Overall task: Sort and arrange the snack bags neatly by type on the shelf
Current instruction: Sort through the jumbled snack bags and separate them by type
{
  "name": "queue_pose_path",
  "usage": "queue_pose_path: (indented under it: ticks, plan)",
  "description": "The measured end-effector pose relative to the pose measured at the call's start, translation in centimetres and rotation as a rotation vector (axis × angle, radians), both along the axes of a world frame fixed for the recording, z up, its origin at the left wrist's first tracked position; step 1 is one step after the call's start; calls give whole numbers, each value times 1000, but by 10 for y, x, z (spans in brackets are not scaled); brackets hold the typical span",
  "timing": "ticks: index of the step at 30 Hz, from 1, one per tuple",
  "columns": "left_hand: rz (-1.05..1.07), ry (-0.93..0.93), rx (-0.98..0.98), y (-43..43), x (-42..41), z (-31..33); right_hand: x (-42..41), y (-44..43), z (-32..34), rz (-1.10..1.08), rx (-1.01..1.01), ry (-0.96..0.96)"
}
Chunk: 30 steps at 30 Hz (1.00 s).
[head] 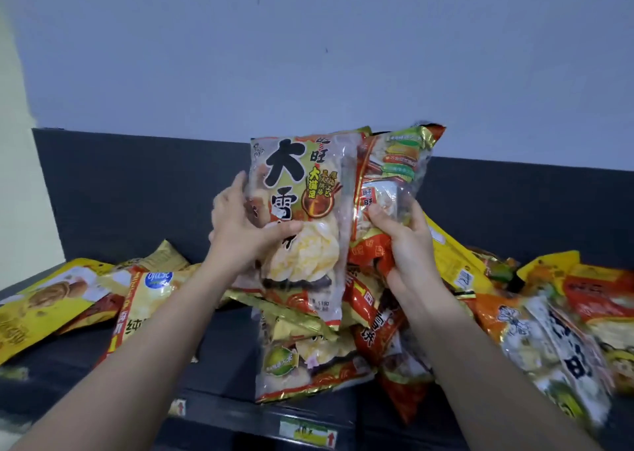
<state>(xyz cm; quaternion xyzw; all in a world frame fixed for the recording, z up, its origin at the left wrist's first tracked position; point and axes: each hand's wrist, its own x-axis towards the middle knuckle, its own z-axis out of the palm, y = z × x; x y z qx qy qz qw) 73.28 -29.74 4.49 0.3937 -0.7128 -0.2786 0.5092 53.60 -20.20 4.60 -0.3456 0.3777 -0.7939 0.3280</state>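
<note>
My left hand point(240, 231) grips a clear rice-cracker bag with big black characters point(308, 183), held upright above the shelf, thumb across its front. My right hand point(404, 244) grips a red-and-gold snack bag point(387, 176), also upright, right beside and partly behind the first one. Below both, more snack bags lie in a loose heap on the dark shelf point(219, 354); one clear bag with a green circle point(302, 361) lies flat at the front.
Yellow bags point(44, 299) and a pale bag with red trim point(144, 303) lie at the left. Orange, yellow and clear bags point(555, 334) pile up at the right. A dark back panel point(137, 190) closes the shelf. Price tags point(308, 433) sit on its front edge.
</note>
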Motion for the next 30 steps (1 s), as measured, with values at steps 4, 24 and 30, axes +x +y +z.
queue_pose_path:
  ticks: [4, 24, 30]
  plan:
    - [-290, 158, 223, 3, -16, -6, -7, 29, 6, -20, -22, 9]
    - [-795, 460, 829, 92, -194, 2, -149, 190, -5, -393, 56, -90]
    - [-828, 518, 874, 156, -284, 1, -232, 254, -8, -470, 104, -89]
